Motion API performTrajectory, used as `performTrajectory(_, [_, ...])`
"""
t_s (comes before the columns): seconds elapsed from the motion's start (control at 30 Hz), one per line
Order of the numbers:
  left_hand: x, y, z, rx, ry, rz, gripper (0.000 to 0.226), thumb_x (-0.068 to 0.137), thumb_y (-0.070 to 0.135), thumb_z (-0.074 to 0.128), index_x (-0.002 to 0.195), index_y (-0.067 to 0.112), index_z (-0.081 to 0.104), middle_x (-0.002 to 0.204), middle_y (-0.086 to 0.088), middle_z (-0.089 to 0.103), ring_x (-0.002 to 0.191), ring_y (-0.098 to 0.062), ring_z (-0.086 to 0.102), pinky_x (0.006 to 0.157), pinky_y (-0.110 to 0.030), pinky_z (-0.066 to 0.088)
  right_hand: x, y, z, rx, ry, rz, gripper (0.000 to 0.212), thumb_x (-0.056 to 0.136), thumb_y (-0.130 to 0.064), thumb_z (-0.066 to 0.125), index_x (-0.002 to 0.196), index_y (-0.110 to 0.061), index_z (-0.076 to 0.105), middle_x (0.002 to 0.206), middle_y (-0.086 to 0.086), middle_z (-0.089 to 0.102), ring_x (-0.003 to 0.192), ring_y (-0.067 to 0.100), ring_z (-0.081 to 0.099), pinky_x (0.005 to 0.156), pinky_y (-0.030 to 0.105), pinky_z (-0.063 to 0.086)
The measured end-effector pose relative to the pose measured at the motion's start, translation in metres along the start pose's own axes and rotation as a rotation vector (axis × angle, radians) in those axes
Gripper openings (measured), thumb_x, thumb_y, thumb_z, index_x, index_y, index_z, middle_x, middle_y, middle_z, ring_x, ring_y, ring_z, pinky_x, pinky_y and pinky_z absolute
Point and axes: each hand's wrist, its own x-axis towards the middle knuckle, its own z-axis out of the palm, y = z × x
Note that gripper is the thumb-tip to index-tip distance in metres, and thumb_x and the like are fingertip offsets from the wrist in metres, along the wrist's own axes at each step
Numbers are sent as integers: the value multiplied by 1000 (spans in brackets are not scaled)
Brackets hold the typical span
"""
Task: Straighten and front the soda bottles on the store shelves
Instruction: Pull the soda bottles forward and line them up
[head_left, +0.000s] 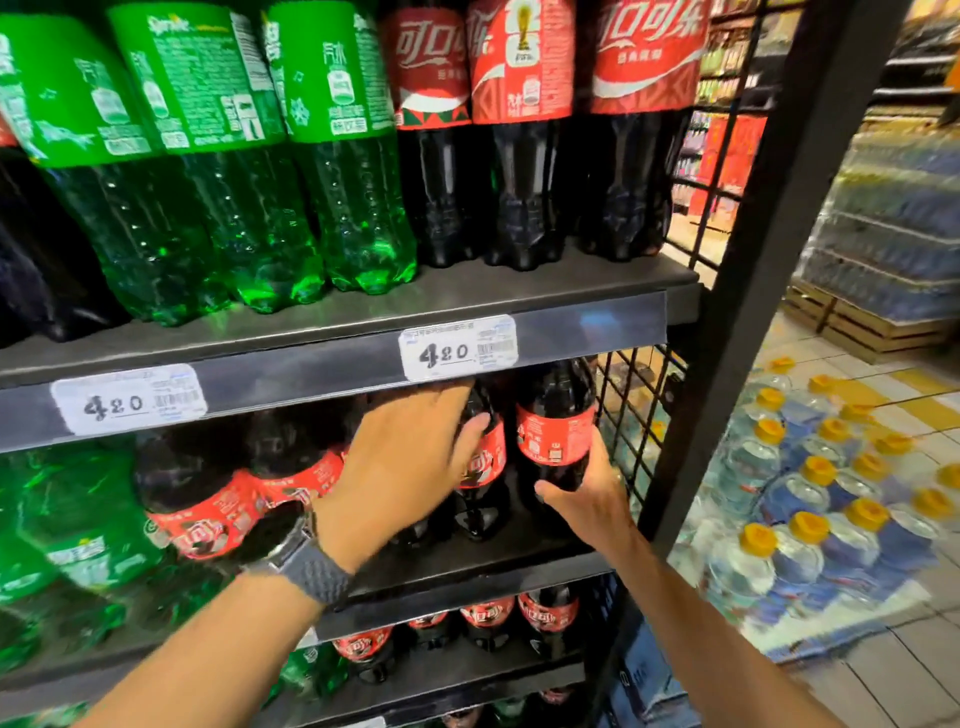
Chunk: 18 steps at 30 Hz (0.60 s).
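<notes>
Dark cola bottles with red labels stand on the middle shelf (467, 577). My right hand (587, 493) grips the rightmost cola bottle (556, 431) low on its body, next to the wire side panel. My left hand (410, 457), with a watch on the wrist, reaches under the shelf edge and curls its fingers round the neighbouring cola bottle (485, 457). More cola bottles (228, 499) lean at the left of it. Green soda bottles (67, 519) fill the far left. The top shelf carries large green bottles (218, 156) and cola bottles (524, 130).
Price tags reading 4.20 (457, 348) sit on the upper shelf rail. A black wire grid (639, 415) and upright post (753, 312) close the shelf's right side. Packs of water bottles with yellow caps (810, 499) lie on the floor at right. A lower shelf holds small cola bottles (488, 623).
</notes>
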Motion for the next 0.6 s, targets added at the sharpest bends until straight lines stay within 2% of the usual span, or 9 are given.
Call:
performTrajectory(0.1, [33, 29, 13, -153, -121, -114, 19, 95, 38, 48, 98, 20, 50, 94, -10, 67, 83, -34, 64, 60, -33, 42, -1, 3, 6, -6, 58, -15, 78, 60, -18, 78, 129, -29, 43, 110, -14, 58, 100, -1, 54, 85, 5, 38])
performTrajectory(0.17, [55, 43, 21, -250, -345, -226, 25, 98, 38, 39, 96, 16, 52, 108, -16, 64, 100, -35, 60, 70, -32, 36, -2, 6, 6, -5, 82, -38, 83, 62, -18, 80, 136, -18, 42, 117, -6, 58, 108, 6, 53, 94, 16, 41])
performTrajectory(0.27, [83, 61, 20, -415, -617, -330, 39, 102, 34, 34, 122, 7, 54, 133, -18, 54, 118, -29, 51, 71, -23, 25, -5, 12, 6, -22, 92, -27, 87, 63, -26, 83, 138, -15, 41, 125, -1, 56, 117, 13, 52, 98, 25, 42])
performTrajectory(0.3, [88, 65, 20, -445, -683, -336, 42, 103, 33, 32, 128, 6, 52, 138, -17, 51, 122, -28, 49, 74, -22, 26, -6, 12, 7, -49, 120, -3, 88, 61, -32, 84, 136, -15, 43, 123, 0, 55, 116, 15, 52, 96, 26, 43])
performTrajectory(0.33, [91, 69, 22, -469, -728, -343, 44, 104, 35, 31, 133, 8, 50, 141, -16, 49, 125, -27, 48, 83, -23, 29, -6, 13, 8, -93, 155, 20, 89, 57, -41, 85, 133, -15, 45, 120, 1, 54, 113, 18, 52, 93, 30, 44])
performTrajectory(0.4, [91, 70, 24, -494, -722, -366, 52, 101, 48, 31, 140, 16, 46, 145, -10, 45, 130, -25, 44, 101, -29, 29, -7, 13, 9, -193, 191, 28, 97, 50, -55, 83, 130, -13, 46, 114, 5, 48, 109, 24, 48, 90, 38, 45])
performTrajectory(0.47, [91, 73, 25, -672, -644, -447, 61, 95, 59, 38, 144, 23, 41, 147, -6, 44, 131, -26, 43, 108, -31, 26, -9, 16, 7, -236, 163, -24, 98, 50, -57, 82, 129, -12, 47, 113, 6, 45, 110, 25, 45, 92, 41, 43])
performTrajectory(0.53, [92, 75, 28, -829, -560, -478, 58, 95, 48, 49, 145, 21, 39, 147, -5, 43, 130, -27, 45, 109, -30, 29, -9, 24, 2, -266, 107, -99, 93, 55, -44, 85, 131, -6, 46, 120, 12, 47, 117, 28, 44, 97, 44, 41])
performTrajectory(0.6, [96, 74, 28, -904, -557, -513, 50, 97, 30, 54, 142, 12, 43, 146, -8, 44, 130, -25, 44, 104, -27, 33, -8, 30, -3, -226, 39, -118, 94, 61, -30, 86, 137, 1, 39, 132, 16, 46, 128, 29, 41, 105, 43, 36])
